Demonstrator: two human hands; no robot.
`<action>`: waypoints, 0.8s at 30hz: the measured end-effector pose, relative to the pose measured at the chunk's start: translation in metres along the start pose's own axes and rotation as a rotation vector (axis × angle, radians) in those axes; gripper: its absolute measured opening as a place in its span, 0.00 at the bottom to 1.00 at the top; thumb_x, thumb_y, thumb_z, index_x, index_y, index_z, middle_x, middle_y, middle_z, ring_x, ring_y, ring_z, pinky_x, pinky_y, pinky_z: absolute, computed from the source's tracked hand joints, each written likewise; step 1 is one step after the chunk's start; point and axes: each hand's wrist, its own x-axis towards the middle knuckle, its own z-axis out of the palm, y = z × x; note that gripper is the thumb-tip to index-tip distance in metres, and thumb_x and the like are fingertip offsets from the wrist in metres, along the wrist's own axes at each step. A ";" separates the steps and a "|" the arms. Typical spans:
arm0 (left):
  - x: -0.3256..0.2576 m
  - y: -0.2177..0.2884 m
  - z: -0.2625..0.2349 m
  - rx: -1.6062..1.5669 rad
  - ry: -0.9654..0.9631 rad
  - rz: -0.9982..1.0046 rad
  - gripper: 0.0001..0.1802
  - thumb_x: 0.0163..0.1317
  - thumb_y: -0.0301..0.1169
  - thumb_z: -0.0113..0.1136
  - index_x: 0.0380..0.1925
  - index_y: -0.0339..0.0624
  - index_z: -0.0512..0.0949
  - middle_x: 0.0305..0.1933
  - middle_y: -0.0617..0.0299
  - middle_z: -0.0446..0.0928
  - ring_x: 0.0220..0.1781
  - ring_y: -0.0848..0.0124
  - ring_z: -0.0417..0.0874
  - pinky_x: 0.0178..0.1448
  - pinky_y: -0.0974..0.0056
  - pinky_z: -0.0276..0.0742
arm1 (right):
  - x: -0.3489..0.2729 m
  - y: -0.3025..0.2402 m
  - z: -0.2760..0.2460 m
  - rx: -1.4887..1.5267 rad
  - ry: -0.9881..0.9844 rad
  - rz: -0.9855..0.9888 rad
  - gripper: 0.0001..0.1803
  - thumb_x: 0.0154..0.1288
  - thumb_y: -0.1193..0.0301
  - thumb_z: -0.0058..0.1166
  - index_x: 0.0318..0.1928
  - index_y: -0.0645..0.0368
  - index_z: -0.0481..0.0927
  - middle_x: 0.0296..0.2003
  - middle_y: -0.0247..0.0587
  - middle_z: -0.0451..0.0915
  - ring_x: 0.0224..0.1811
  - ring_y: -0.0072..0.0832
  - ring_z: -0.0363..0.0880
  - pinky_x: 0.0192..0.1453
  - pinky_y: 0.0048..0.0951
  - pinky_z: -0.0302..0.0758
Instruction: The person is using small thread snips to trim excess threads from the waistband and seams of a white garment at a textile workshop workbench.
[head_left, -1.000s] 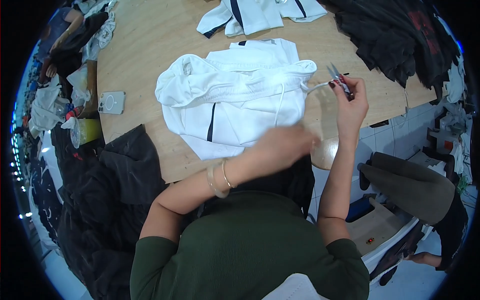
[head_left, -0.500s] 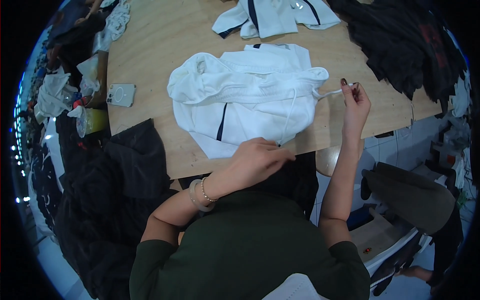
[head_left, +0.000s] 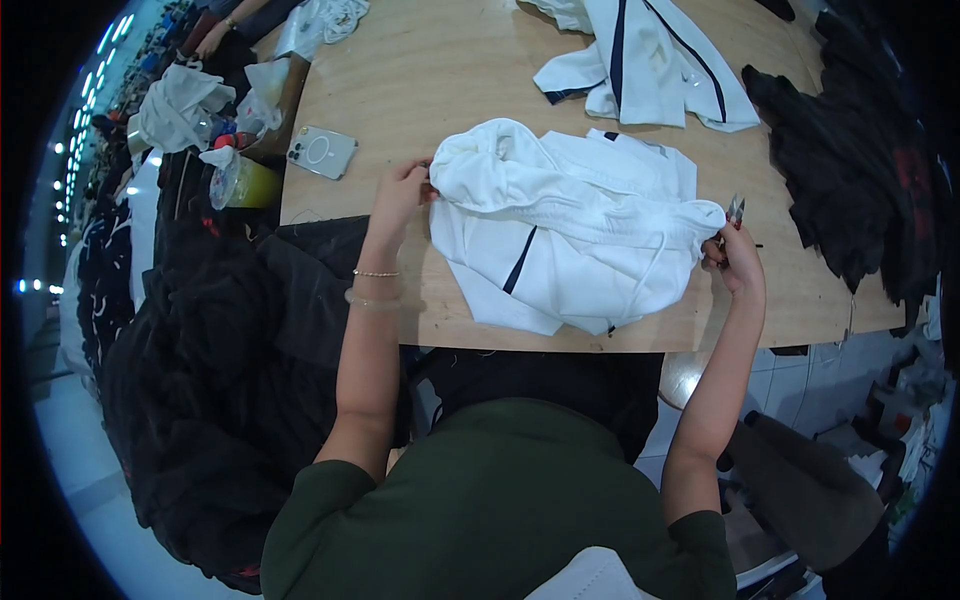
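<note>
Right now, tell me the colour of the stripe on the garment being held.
Dark navy, on the white garment; head view.

Two white garments [head_left: 570, 230] [head_left: 640, 60], one phone [head_left: 322, 152], one wooden table [head_left: 450, 70].

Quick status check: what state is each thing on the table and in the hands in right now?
White hooded garment: bunched, flat on the table, gripped at both ends.
Left hand: pinching the hood edge.
Right hand: at the garment's right edge, holding small snips.
Phone: face down.
Second white garment: spread out.

Even overhead light fell bright across the centre of the frame; the rim darkened to black; straight edges bowed; lamps glared at far left.
</note>
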 end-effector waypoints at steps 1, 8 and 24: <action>0.004 -0.001 0.007 0.004 -0.028 -0.027 0.16 0.68 0.30 0.43 0.45 0.37 0.80 0.32 0.63 0.78 0.33 0.78 0.77 0.36 0.74 0.73 | 0.001 0.003 -0.009 0.073 -0.058 0.018 0.09 0.68 0.64 0.49 0.32 0.53 0.70 0.17 0.25 0.64 0.13 0.16 0.57 0.17 0.21 0.54; -0.006 0.014 0.027 -0.430 -0.224 -0.235 0.19 0.71 0.38 0.44 0.52 0.36 0.75 0.48 0.61 0.78 0.45 0.74 0.78 0.47 0.70 0.75 | -0.002 0.010 -0.009 0.452 -0.283 -0.093 0.10 0.68 0.67 0.50 0.44 0.59 0.75 0.30 0.33 0.77 0.26 0.19 0.73 0.25 0.21 0.68; -0.035 0.007 -0.007 -0.879 -0.700 -0.132 0.21 0.71 0.36 0.43 0.57 0.34 0.70 0.57 0.53 0.76 0.56 0.63 0.79 0.61 0.59 0.74 | -0.049 0.029 -0.030 0.380 -0.462 -0.272 0.17 0.62 0.76 0.54 0.51 0.67 0.75 0.46 0.43 0.79 0.48 0.26 0.78 0.56 0.27 0.72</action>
